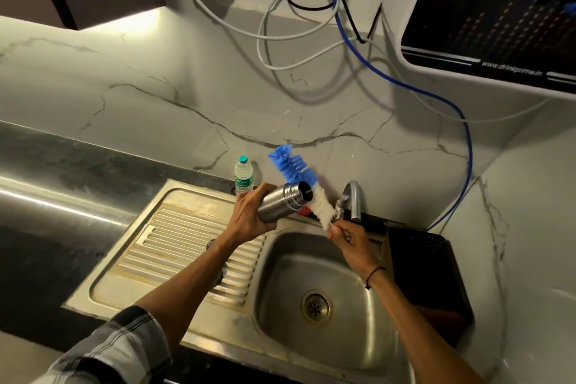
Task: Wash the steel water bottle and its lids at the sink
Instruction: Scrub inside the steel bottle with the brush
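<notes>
Your left hand (249,212) is wrapped around the bottle (282,203), fingers curled over its lower body, holding it on its side above the seam between the ribbed drainboard (174,246) and the basin (327,284). The bottle's open dark mouth points right and slightly away from you, toward the tap (353,199). No lid sits on it.

Your right hand (350,240) pinches the thin wire handle of the brush (304,184), fingers closed on it just below the bristles. The brush is outside the bottle: it slants up and to the left from your fingers, its white bristles passing just behind the bottle's mouth and its blue bristles rising above the bottle against the marble wall. Whether bristles touch the rim, you cannot tell from here.

A dark thread band circles your right wrist, and a plaid sleeve (118,349) covers your left upper forearm.

Behind the bottle, a small plastic bottle (243,174) with a green cap stands upright at the back edge of the sink. Something red (304,212) peeks out under the steel bottle near the back rim; what it is cannot be made out. A dark rack (430,274) stands on the desk (62,165) right of the basin. White, black and blue cables (311,25) hang on the wall, beside a water purifier (498,9) at upper right.
</notes>
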